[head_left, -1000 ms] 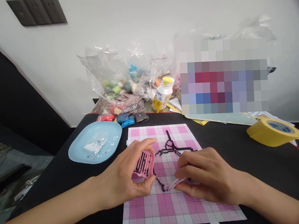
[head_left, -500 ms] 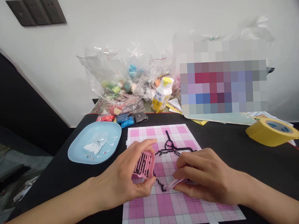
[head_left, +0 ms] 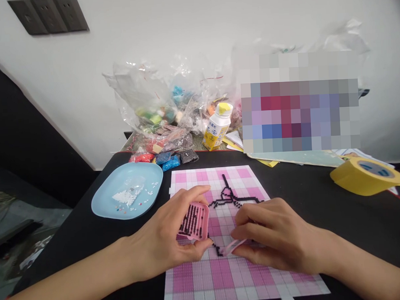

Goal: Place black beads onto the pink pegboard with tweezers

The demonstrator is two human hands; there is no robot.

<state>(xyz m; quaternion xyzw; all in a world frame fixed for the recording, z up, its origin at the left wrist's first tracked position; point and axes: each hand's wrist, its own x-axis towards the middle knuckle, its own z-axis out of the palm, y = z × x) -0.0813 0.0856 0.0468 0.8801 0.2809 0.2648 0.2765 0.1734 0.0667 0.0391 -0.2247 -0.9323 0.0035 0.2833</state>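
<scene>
A matte black tabletop point(head_left: 355, 225) bears a flat, pink-and-white checked plastic pegboard point(head_left: 185, 279); left of it sits a glossy, rounded light-blue plate point(head_left: 101, 203). Smaller are a shallow, grooved pink plastic tray point(head_left: 198, 221), translucent pink tweezers point(head_left: 233, 246) and tiny black beads point(head_left: 245, 199), rowed in the tray and lined across the pegboard. The pegboard spreads beneath both hands, the tray above its left part. The left hand point(head_left: 172, 233), thumb and fingers curved apart, grips the tray; the right hand point(head_left: 276, 237), fingers bent, pinches the tweezers just beside the nearest beads.
</scene>
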